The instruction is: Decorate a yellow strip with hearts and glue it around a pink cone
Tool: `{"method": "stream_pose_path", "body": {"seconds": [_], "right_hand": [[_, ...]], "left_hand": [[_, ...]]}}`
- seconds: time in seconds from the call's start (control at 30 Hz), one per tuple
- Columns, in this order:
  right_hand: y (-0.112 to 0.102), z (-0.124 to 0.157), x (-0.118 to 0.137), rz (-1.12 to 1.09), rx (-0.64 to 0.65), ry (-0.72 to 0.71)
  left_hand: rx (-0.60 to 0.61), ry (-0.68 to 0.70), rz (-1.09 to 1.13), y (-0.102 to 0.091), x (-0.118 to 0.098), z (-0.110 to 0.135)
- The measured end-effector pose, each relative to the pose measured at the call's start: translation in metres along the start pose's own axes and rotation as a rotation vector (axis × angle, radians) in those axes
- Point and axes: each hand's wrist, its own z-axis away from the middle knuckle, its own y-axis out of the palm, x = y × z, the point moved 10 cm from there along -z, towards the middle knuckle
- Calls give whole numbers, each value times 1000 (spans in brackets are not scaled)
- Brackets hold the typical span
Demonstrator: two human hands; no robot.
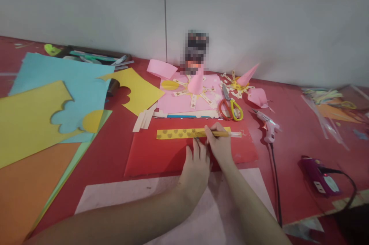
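Observation:
A yellow paper strip (175, 133) printed with hearts lies along the top edge of a red sheet (161, 156). My right hand (219, 144) is closed on a yellow pen-like tool (221, 134), its tip resting on the strip's right part. Just left of it, my left hand (196, 168) lies flat on the red sheet with fingers stretched out, the fingertips touching the strip's lower edge. A pale pink sheet (121, 195) lies under both forearms.
Behind the strip are a pink sheet (178, 102) with a pink cone (196, 82) and star strips, and red-and-yellow scissors (230, 107). A glue gun (268, 126) with its cable lies right, a purple power device (318, 177) farther right. Large yellow (25, 122), blue (80, 79) and orange (25, 191) sheets cover the left.

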Motion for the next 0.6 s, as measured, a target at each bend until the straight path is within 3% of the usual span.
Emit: {"method": "stream_pose_path", "body": {"seconds": [0.6], "right_hand": [[2, -2, -5, 8, 1, -22]], "left_hand": [[1, 12, -29, 3, -1, 1]]}}
